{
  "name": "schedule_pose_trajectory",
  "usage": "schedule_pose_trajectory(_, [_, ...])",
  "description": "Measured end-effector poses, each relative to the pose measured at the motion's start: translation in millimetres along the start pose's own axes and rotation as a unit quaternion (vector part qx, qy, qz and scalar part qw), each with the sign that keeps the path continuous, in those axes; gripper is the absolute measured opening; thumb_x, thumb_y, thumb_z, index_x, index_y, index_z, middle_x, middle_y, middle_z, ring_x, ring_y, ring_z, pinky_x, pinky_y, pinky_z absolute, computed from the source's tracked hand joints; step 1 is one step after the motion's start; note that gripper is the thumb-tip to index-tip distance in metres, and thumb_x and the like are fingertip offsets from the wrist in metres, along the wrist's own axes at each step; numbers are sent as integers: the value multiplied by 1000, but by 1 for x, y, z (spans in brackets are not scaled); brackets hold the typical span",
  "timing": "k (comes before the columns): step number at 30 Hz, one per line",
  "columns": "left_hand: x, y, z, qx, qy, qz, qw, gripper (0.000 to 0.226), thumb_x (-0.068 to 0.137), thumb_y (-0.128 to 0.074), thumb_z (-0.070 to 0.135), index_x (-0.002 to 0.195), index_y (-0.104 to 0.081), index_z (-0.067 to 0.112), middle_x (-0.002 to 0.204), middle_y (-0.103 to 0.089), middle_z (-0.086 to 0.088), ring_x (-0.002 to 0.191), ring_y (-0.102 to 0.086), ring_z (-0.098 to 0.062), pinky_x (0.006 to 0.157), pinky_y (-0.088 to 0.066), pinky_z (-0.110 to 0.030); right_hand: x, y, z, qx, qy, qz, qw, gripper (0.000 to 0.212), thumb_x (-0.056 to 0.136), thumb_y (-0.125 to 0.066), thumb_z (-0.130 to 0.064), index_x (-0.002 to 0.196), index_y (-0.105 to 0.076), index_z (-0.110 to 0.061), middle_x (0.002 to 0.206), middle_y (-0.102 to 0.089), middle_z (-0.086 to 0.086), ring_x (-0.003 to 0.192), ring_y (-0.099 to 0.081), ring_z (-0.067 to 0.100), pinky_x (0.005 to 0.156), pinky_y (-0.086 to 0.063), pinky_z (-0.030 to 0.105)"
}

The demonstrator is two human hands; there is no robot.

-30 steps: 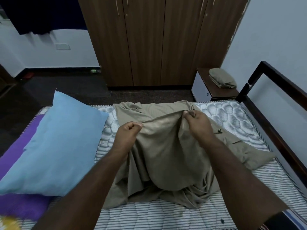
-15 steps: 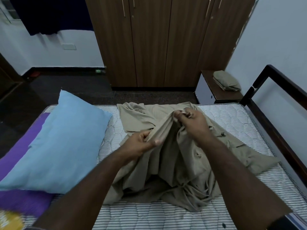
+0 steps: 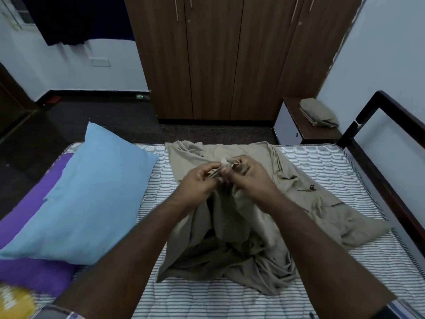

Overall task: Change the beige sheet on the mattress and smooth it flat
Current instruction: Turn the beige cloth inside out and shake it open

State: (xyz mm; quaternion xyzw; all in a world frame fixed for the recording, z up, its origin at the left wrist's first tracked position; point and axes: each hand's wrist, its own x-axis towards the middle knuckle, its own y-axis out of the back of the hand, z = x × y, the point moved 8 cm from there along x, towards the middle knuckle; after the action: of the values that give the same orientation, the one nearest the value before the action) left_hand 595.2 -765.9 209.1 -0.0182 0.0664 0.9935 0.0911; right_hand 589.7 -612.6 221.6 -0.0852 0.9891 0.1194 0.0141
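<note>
While the beige sheet (image 3: 248, 226) lies bunched mid-mattress (image 3: 345, 162), left hand (image 3: 200, 183) and right hand (image 3: 248, 176) pinch its edge; spreading and smoothing remain.

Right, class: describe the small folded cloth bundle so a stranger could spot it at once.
Find the tall brown wardrobe facing the bed. To its right, by the bed frame's corner, stands a low bedside cabinet. The folded cloth bundle lies on its top: neat, compact and off the mattress, unlike the rumpled beige sheet spread there.
</note>
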Motion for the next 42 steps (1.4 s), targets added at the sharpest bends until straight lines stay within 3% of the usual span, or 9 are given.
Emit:
schedule_pose_trajectory(3, [-2, -14, 11, 31, -25, -100, 994, 41, 92, -60, -11, 126, -64, 12, 117, -69, 6, 109, -64, 3, 92, -47, -13, -2, -16, 7, 31, -22, -111, 993, 83, 73, -88, -32, 146, -49, -28, 127, -67, -1, 116, -66, 11, 98, -54, 29])
schedule_pose_trajectory(7, [-4, -6, -5, 23, -6, -144, 989, 46, 81, -71, -3, 124, -70, 13, 114, -73, -3, 106, -65, -10, 93, -49, -23, 3, -7, 8, -91, -6, -115, 989, 17, 76, -85, -24, 84, -73, -17, 75, -70, -5, 74, -66, 8, 71, -52, 31])
schedule_pose_trajectory(11, [-6, 11, -28, 102, -5, -65, 993, 34, 82, -73, 10, 113, -69, 21, 91, -70, 15, 84, -63, -3, 77, -50, -22, 12, 32, -1, -22, 8, 56, 998, 35, 80, -82, -21, 57, -56, -16, 57, -52, -5, 59, -50, 10, 62, -39, 31])
schedule_pose_trajectory(16, [-12, 48, -70, 300, 0, 90, 950, 20, 74, -60, 12, 73, -53, 31, 77, -57, 5, 76, -57, -17, 59, -36, -29, 14, 55, -11, 68, 40, 115, 990, 56, 74, -86, -40, 73, -52, 5, 67, -56, 8, 66, -53, 19, 66, -45, 35])
schedule_pose_trajectory(20, [-19, 72, -80, 342, 1, 188, 921, 7, 83, -61, 18, 80, -61, 24, 84, -58, -2, 82, -54, -21, 67, -36, -31, 9, 68, -15, 116, 34, 157, 980, 32, 89, -75, -13, 66, -52, -13, 58, -49, -4, 60, -50, 12, 57, -42, 24])
schedule_pose_trajectory(24, [-22, 71, -86, 266, 45, 225, 936, 9, 89, -66, 20, 97, -63, 24, 90, -62, 0, 80, -61, -17, 75, -52, -37, 6, 66, -23, 145, 26, 158, 976, 35, 90, -73, -12, 60, -57, -19, 59, -55, -4, 60, -55, 11, 60, -46, 24])
schedule_pose_trajectory(32, [-14, -3, -98, 148, 65, 15, 987, 49, 78, -64, 40, 123, -60, 20, 117, -65, 4, 104, -65, -12, 96, -54, -39, 4, 42, -34, 181, 11, 70, 981, 33, 90, -73, -17, 91, -55, 11, 88, -56, 16, 82, -55, 30, 76, -46, 44])
schedule_pose_trajectory(37, [-21, -2, -118, 233, 111, -49, 965, 51, 76, -65, 46, 123, -64, 26, 112, -72, 9, 104, -67, -11, 93, -53, -37, -3, 46, -50, 181, 28, 77, 980, 14, 95, -67, -10, 81, -65, -10, 78, -64, 8, 77, -61, 23, 73, -52, 36])
schedule_pose_trajectory(42, [-27, 41, -94, 156, 70, 148, 974, 11, 93, -65, 15, 92, -67, 26, 86, -68, 9, 81, -63, -8, 70, -44, -24, -2, 100, -42, -5, 43, 229, 972, 8, 89, -75, -20, 85, -69, -17, 76, -70, -3, 73, -65, 14, 70, -52, 33])
